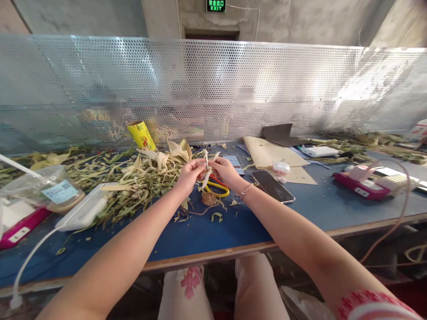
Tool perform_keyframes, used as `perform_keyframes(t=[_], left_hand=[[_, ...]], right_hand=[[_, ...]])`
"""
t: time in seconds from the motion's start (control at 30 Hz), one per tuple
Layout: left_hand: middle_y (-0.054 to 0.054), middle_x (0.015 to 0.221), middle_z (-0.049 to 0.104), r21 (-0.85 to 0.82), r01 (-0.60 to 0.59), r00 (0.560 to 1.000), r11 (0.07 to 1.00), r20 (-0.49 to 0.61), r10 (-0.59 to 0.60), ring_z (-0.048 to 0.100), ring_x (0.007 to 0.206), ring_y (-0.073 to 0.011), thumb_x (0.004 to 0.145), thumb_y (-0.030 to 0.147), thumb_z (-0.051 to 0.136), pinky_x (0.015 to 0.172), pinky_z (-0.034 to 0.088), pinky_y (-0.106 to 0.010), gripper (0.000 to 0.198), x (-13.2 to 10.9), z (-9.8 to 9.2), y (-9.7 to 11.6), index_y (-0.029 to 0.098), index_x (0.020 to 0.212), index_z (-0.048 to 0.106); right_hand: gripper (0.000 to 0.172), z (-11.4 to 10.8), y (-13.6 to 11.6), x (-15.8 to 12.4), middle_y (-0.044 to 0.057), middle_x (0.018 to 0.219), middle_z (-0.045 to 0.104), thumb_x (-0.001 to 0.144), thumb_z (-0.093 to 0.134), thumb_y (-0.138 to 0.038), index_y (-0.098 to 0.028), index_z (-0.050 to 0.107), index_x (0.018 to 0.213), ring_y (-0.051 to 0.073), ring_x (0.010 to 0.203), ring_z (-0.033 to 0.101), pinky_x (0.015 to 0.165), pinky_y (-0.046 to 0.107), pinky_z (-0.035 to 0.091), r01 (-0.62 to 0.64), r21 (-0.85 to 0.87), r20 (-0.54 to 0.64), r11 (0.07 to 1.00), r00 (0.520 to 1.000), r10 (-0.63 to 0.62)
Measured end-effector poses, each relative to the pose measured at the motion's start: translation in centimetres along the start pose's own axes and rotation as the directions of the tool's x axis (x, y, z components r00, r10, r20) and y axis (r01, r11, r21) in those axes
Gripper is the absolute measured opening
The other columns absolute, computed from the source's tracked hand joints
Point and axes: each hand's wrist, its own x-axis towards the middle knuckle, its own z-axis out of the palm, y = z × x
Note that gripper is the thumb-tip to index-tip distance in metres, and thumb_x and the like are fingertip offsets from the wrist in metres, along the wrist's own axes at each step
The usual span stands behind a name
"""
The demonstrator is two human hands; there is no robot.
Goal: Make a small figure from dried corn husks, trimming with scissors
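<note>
Both my left hand (191, 174) and my right hand (225, 169) are raised over the table, fingertips close together. Between them they pinch pale strips of dried leaf (207, 171), whose ends stick up and hang down. Right below lie scissors (219, 189) with yellow and red handles, partly hidden by my hands. A small ball of brown twine (209, 198) rests in front of the scissors, with a loose strand trailing from it. To the left spreads a heap of dried leaves and stems (143, 182).
A phone (272, 186) and beige paper (270, 155) lie right of my hands. A yellow tube (142, 135) leans by the perforated metal screen (213, 80). At left are a plastic cup (66, 195) and a cabled white device (85, 211); magenta power strips sit at both sides.
</note>
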Motion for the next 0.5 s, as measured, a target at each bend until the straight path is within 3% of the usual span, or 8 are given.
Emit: perform_keyframes(t=[0.23,0.5], left_hand=[[0.004,0.054,0.052,-0.161,0.119,0.993,0.980,0.042,-0.114,0.041,0.044,-0.0015,0.056,0.031,0.074,0.043,0.035,-0.016,0.028,-0.19,0.10,0.39,0.012,0.073,0.063],[0.002,0.058,0.058,-0.264,0.166,0.986,0.950,0.058,-0.156,0.041,0.043,-0.0005,0.060,0.023,0.073,0.043,0.035,-0.014,0.024,-0.35,0.22,0.62,0.012,0.080,0.066]], right_hand=[[0.036,-0.23,0.10,0.05,-0.009,0.046,0.038,0.060,0.066,-0.048,-0.016,0.052,0.067,0.003,0.039,0.026,0.038,0.020,0.016,0.035,-0.014,0.071,0.999,0.997,-0.034],[0.037,-0.14,-0.41,-0.27,-0.010,0.044,0.035,0.058,0.068,-0.047,-0.016,0.050,0.065,0.002,0.037,0.024,0.037,0.020,0.014,-0.001,0.049,0.062,0.999,0.998,-0.002]])
